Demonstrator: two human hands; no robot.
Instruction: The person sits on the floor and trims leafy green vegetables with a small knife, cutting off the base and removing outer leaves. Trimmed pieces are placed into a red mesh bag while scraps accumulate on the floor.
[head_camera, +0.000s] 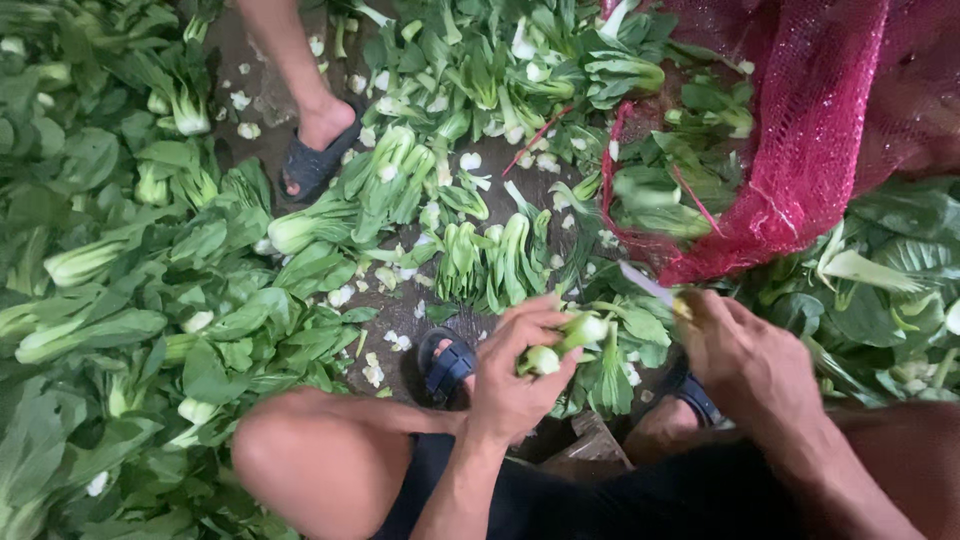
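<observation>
Below, in the head view, the left hand (512, 375) grasps a small bok choy (568, 340); its fingers (530, 312) curl over the pale stem, and the green leaves hang just under them. The right hand (745, 355) is clenched on a knife (645, 283), whose blade points up-left from the fingers, near the bok choy. Just above these fingers lies a red net bag (810, 130). Beyond the left fingers stands another person's foot in a dark sandal (315, 160).
</observation>
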